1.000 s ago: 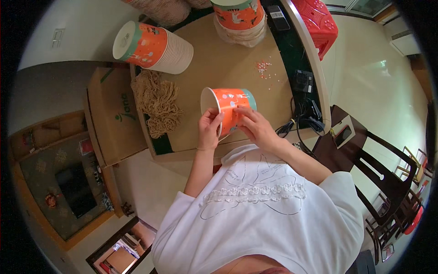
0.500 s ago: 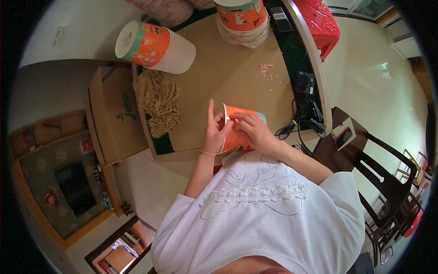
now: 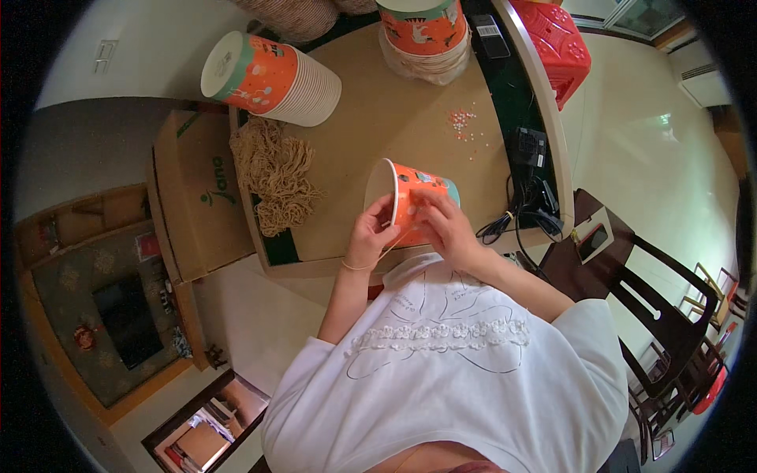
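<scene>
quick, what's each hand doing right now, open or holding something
Left hand: closed on the rim of the orange paper tub.
Right hand: bent fingers against the tub's side; whether it grips anything cannot be told.

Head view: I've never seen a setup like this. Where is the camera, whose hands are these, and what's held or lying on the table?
There is no machine: these are a person's own bare hands. The view comes from a fisheye camera worn on the head, looking down, so straight edges look bent. The left hand holds an orange cup near its rim, with the cup's mouth facing left; the right hand touches its side. On the table are a stack of similar cups, another stack at the far side, twine on the left, and small pale bits and black cables on the right.
</scene>
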Motion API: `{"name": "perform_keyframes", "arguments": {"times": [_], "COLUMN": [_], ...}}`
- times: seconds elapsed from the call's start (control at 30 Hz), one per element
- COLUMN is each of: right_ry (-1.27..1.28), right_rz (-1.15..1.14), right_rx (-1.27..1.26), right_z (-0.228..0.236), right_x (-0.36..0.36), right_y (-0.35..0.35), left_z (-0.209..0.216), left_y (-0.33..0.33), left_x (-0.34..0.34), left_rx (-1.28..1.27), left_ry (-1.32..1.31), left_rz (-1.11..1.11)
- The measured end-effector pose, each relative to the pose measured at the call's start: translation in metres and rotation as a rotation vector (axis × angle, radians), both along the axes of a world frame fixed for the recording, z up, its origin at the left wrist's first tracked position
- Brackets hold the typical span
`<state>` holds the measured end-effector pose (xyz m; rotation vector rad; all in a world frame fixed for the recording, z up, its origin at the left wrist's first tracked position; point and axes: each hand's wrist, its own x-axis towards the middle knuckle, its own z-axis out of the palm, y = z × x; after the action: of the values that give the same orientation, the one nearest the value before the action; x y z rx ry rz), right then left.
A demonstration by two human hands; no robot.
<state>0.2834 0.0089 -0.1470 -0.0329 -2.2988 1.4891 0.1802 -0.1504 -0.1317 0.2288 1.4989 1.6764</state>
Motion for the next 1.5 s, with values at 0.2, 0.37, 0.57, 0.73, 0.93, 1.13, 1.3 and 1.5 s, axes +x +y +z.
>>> {"name": "perform_keyframes", "arguments": {"times": [0.2,0.37,0.57,0.73,0.93,1.13,1.3,1.5], "right_ry": [0.002,0.002,-0.027,-0.004,-0.116,0.004,-0.129,-0.225], "right_rz": [0.008,0.02,0.045,0.06,0.073,-0.069,-0.136,-0.16], "right_rx": [0.052,-0.013,-0.056,-0.094,-0.241,-0.123,-0.317,-0.287], "right_z": [-0.003,-0.014,-0.016,-0.017,-0.016,-0.013,-0.02,-0.028], "right_x": [-0.002,-0.002,0.002,-0.001,0.003,-0.005,-0.015,-0.024], "right_y": [0.004,-0.005,-0.004,-0.003,-0.003,0.0,0.008,0.012], "left_z": [0.008,-0.006,-0.028,-0.031,-0.029,-0.028,-0.037,-0.038], "left_y": [0.006,0.022,0.022,0.021,0.024,0.03,0.027,0.029], "left_x": [0.001,-0.001,-0.006,-0.011,-0.012,-0.012,-0.012,-0.013], "left_rx": [-0.004,-0.089,-0.137,-0.125,-0.095,-0.133,-0.213,-0.161], "left_ry": [0.042,0.03,0.201,0.249,0.227,0.226,0.309,0.216], "left_rz": [-0.034,0.114,0.109,0.081,0.062,0.054,-0.043,-0.039]}}
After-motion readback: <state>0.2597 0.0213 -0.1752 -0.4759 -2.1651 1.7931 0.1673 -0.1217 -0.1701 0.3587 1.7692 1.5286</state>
